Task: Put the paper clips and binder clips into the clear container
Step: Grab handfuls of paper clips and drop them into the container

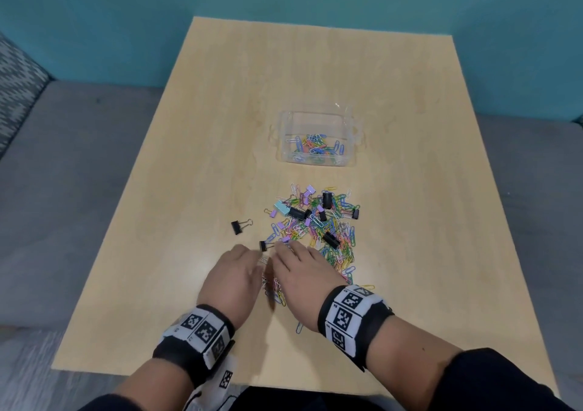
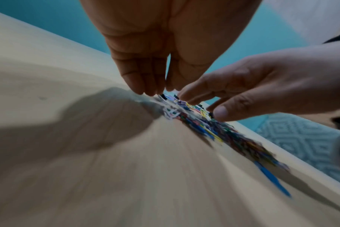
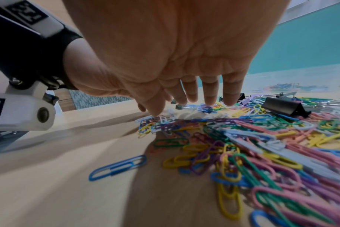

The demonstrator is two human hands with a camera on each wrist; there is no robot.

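The counter is carrying a clear container lying at about 1 o'clock from the hands, open on top and already holding some coloured paper clips. A pile of paper clips and binder clips is spreading between the container and the hands, with one black binder clip lying apart at 11 o'clock of the left hand. The left hand and right hand are reaching side by side into the near edge of the pile. The left grip is showing straight fingers pressed together, tips touching the clips; the right grip is showing spread, straight fingers, tips resting on the clips.
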